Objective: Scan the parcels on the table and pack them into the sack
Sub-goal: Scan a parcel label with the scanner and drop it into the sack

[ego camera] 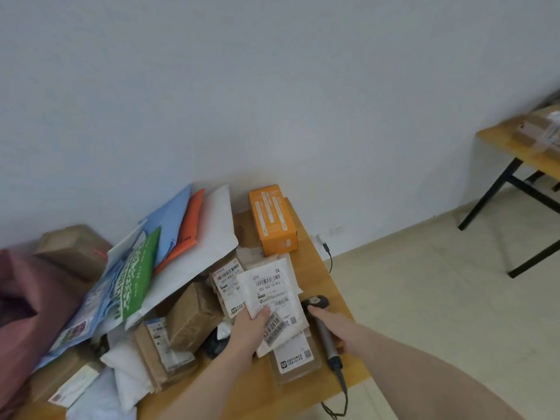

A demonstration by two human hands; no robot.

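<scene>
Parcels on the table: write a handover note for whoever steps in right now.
Left hand: grips the white parcel, label up, just above the pile.
Right hand: grip around the scanner, its head beside the parcel's label.
Where things are: an orange box, brown boxes and mailers crowd the table; the dark red sack is at the left edge.
Done: cannot tell how many are scanned.
Left: scan the held parcel, put it in the sack, then work through the pile.
</scene>
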